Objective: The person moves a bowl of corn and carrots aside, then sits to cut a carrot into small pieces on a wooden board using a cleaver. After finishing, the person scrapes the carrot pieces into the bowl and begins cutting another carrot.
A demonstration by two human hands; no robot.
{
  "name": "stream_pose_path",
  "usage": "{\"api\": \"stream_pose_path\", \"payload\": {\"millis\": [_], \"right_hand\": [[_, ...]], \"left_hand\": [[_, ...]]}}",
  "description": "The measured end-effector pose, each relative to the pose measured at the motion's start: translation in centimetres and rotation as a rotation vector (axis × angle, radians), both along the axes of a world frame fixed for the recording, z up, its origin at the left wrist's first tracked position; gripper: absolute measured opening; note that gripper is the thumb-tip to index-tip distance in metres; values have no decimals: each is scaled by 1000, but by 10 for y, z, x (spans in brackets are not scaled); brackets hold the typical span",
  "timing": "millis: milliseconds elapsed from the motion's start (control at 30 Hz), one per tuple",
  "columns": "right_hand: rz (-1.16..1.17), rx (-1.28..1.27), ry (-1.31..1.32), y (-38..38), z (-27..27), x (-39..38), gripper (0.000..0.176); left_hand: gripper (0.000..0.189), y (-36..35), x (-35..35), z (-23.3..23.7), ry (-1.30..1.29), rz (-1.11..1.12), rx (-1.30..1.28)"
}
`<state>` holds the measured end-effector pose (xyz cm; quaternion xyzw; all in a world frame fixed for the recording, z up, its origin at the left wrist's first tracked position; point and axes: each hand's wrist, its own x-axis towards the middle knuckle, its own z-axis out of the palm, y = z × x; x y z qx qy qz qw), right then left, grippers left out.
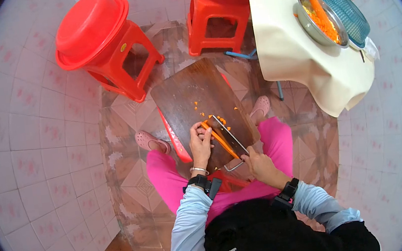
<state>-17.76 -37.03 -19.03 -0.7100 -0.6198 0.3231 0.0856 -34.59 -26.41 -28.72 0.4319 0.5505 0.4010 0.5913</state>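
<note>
On a dark wooden board [177,93], resting over a red stool, lie small orange carrot pieces [223,121]. My left hand [200,143] pinches the upper end of long orange carrot strips [224,145] lying on the board. Wrapped round the handle of a knife [229,134] is my right hand [261,164], at the board's lower right. The blade lies right alongside the carrot strips, between them and some of the cut pieces.
A red stool with an upturned red basin [88,26] stands at upper left. Another red stool [218,18] holds a white basin. At upper right, a table with a cream cloth [281,40] carries a metal bowl [309,24] of carrot and a teal basket [348,17].
</note>
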Motion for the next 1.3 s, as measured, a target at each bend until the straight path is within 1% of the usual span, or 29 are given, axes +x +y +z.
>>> {"api": "stream_pose_path", "payload": {"millis": [100, 167, 367, 433, 567, 633, 667, 733, 767, 833, 867, 900, 933, 967, 1000, 1033, 1100, 1133, 1200, 1233, 1300], "right_hand": [[8, -12, -9, 5, 2, -1, 23], [11, -10, -26, 7, 2, -5, 24], [29, 78, -48, 7, -25, -13, 24], [53, 117, -98, 5, -24, -16, 23], [30, 157, -57, 15, -22, -26, 23], [20, 146, -50, 12, -23, -25, 23], [8, 163, -49, 8, -26, -25, 23], [30, 319, 0, 2, -28, -22, 22], [30, 328, 6, -1, -30, -20, 22], [-47, 347, 71, -8, -20, -18, 21], [-49, 347, 75, -11, -14, -15, 21], [-94, 286, 76, -11, -6, -11, 21], [-137, 226, 77, -10, -2, -7, 22], [-132, 229, 80, -8, -2, -1, 22], [-145, 239, 70, -7, -3, 5, 23], [-160, 249, 61, -6, -3, 10, 24], [-169, 265, 77, -7, -3, 18, 25], [-171, 254, 70, -7, -6, 23, 25], [-174, 238, 68, -9, -11, 25, 25], [-177, 220, 81, -10, -12, 26, 25], [-183, 206, 92, -10, -15, 26, 25]], "left_hand": [[37, 0, 1, -1, -39, 8, -13], [38, -1, 1, -4, -59, 51, -7], [37, 1, 1, 1, -45, 39, 18], [37, -2, 0, -3, -65, 40, -29], [36, 0, -2, -7, -82, 41, 11], [35, -3, -2, -5, -51, 24, 12], [34, -3, -1, -8, -37, 25, 24], [34, -4, -1, -5, -2, 34, 53], [33, -5, -1, -5, 30, 49, 60], [33, -8, -3, -5, 41, 66, 45], [33, -10, -3, -5, 80, 112, 35], [34, -9, -4, -8, 117, 160, 26], [34, -10, -5, -13, 119, 162, 28], [34, -11, -9, -20, 351, 155, 248], [34, -11, -10, -12, 585, 141, 467], [34, -12, -10, -4, 589, 142, 470], [35, -16, -7, 17, 1087, 166, 703], [35, -14, -4, 22, 1090, 171, 705], [38, -14, 2, 28, 660, 17, 204], [38, -12, 10, 39, 665, 19, 201], [42, -7, 29, 55, 699, -49, 144]]}}
